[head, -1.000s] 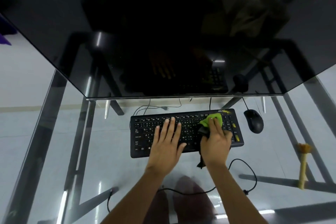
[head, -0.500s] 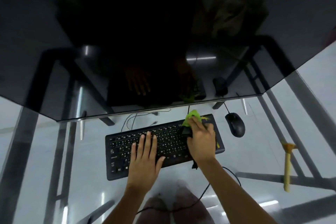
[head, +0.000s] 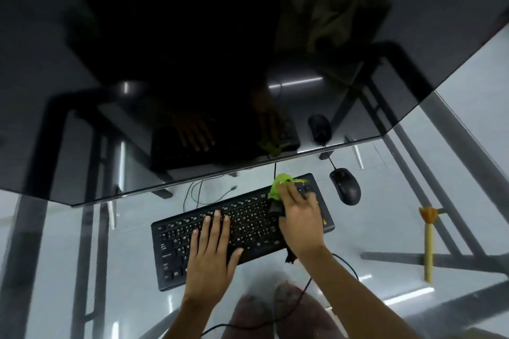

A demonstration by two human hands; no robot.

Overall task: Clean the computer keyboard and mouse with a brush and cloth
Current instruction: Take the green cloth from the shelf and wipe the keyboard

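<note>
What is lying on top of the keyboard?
On the keyboard: the left hand flat on the keys, the right hand pressing a green cloth. Keys beneath both are hidden.

One keyboard (head: 242, 231), one mouse (head: 344, 186), one cloth (head: 279, 189), one brush (head: 428, 242) — two hands.
</note>
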